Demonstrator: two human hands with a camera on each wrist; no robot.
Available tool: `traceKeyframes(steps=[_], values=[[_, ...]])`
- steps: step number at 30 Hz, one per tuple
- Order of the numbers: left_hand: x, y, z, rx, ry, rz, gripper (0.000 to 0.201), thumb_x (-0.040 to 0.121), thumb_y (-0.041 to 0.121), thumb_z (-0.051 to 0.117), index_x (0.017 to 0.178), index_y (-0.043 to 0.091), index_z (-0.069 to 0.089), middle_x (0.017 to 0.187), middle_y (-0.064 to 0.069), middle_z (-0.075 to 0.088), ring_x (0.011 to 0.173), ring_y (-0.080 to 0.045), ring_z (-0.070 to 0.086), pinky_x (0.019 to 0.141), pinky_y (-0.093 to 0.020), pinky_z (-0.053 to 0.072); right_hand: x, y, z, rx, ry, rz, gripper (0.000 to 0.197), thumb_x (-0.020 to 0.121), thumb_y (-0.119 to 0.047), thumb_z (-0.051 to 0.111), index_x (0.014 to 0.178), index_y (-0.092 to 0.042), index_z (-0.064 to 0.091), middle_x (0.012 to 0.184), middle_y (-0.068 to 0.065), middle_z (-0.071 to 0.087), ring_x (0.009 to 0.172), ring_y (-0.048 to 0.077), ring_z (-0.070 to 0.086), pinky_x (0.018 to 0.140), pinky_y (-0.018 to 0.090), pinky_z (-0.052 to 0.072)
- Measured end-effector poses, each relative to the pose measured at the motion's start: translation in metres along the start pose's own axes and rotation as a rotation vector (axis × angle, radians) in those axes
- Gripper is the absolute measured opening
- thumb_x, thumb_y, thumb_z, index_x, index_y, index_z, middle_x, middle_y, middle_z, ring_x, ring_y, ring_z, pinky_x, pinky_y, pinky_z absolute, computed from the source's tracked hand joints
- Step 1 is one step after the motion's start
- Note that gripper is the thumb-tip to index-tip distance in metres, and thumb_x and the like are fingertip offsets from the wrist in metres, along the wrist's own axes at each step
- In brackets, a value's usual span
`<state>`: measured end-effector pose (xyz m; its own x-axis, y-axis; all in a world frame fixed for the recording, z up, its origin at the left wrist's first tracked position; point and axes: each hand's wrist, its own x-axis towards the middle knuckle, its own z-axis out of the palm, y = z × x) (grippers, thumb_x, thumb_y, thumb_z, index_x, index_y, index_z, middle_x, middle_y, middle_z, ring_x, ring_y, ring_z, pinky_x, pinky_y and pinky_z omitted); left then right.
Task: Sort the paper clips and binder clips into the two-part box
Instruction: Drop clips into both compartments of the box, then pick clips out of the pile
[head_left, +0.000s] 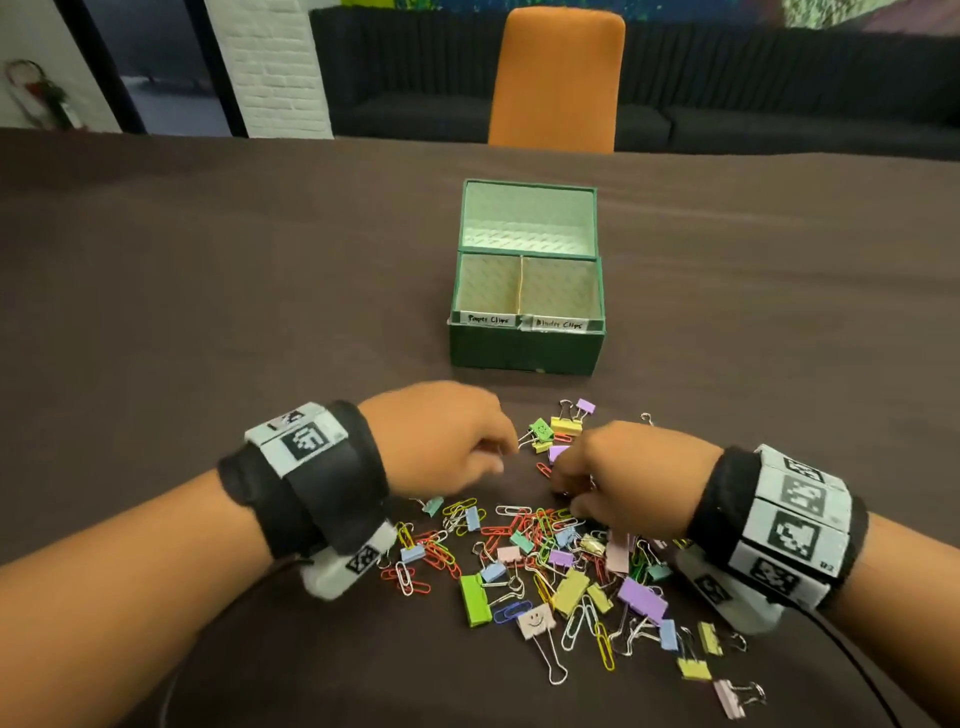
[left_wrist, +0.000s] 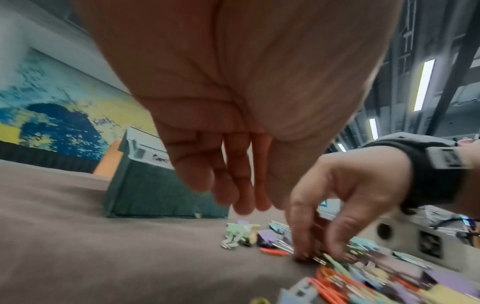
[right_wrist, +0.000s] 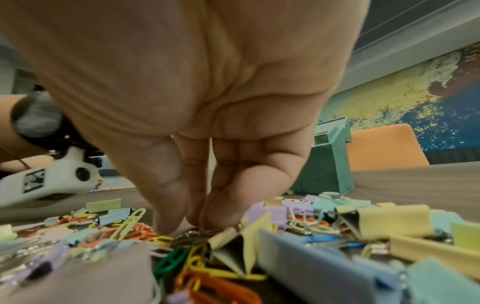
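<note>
The green two-part box (head_left: 524, 353) stands open on the table, lid tipped back; its left part is labelled Paper Clips, its right part Binder Clips, and I see nothing in either. In front lies a pile of coloured paper clips and binder clips (head_left: 545, 561). My left hand (head_left: 501, 452) hovers over the pile's far left edge, fingers hanging loosely (left_wrist: 241, 201) with nothing visible in them. My right hand (head_left: 566, 493) reaches down into the pile. Its thumb and fingers (right_wrist: 192, 224) pinch a dark wire clip (right_wrist: 194, 235) that lies on the table.
A small group of green, yellow and purple binder clips (head_left: 561, 426) lies between my hands and the box. An orange chair (head_left: 558, 78) stands behind the table's far edge. Brown cloth (head_left: 208, 312) covers the table. Cables run from both wrist cameras.
</note>
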<state>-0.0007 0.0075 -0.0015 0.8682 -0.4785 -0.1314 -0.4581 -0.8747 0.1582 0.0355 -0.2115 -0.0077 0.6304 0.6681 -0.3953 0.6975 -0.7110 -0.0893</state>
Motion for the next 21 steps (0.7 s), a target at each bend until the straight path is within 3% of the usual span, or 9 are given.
traceKeyframes(steps=[5,8,12,15,21], values=[[0.003,0.03,0.021,0.038,-0.171,0.041,0.041,0.103,0.049,0.031,0.13,0.028,0.055,0.112,0.003,0.055,0.095,-0.013,0.053,0.082,-0.03,0.043,0.001,-0.004,0.005,-0.036,0.03,-0.045,0.028,0.093,-0.036,0.057,0.121,-0.04,0.062,0.108,-0.006,0.059,0.097,0.018,0.058,0.083,0.037,0.052],[0.01,0.042,0.03,0.135,-0.214,0.033,0.05,0.101,0.056,0.028,0.134,0.025,0.051,0.124,0.001,0.052,0.106,-0.02,0.057,0.089,-0.04,0.049,-0.003,-0.003,0.007,-0.074,0.016,-0.07,0.031,0.095,-0.039,0.054,0.125,-0.039,0.062,0.111,-0.005,0.057,0.1,0.019,0.057,0.084,0.037,0.051],[0.012,0.046,0.028,0.171,-0.238,0.029,0.048,0.1,0.054,0.037,0.135,0.027,0.053,0.121,0.001,0.05,0.103,-0.022,0.057,0.086,-0.042,0.05,-0.01,-0.001,0.008,-0.07,0.016,-0.104,0.035,0.095,-0.042,0.056,0.129,-0.04,0.059,0.117,-0.006,0.053,0.107,0.017,0.054,0.082,0.029,0.045],[0.01,0.044,0.025,0.135,-0.221,0.035,0.041,0.099,0.049,0.044,0.134,0.032,0.055,0.118,0.005,0.051,0.105,-0.019,0.056,0.088,-0.041,0.05,-0.01,-0.002,0.01,-0.085,0.033,-0.134,0.035,0.094,-0.041,0.057,0.129,-0.04,0.06,0.117,-0.006,0.053,0.107,0.016,0.054,0.084,0.03,0.047],[0.007,0.043,0.025,-0.004,-0.17,-0.004,0.017,0.094,0.038,0.057,0.107,0.03,0.065,0.103,0.009,0.057,0.093,-0.015,0.057,0.082,-0.036,0.05,-0.005,0.0,0.016,-0.046,0.049,-0.165,0.021,0.093,-0.033,0.06,0.111,-0.034,0.07,0.109,-0.011,0.058,0.099,0.012,0.056,0.076,0.025,0.042]])
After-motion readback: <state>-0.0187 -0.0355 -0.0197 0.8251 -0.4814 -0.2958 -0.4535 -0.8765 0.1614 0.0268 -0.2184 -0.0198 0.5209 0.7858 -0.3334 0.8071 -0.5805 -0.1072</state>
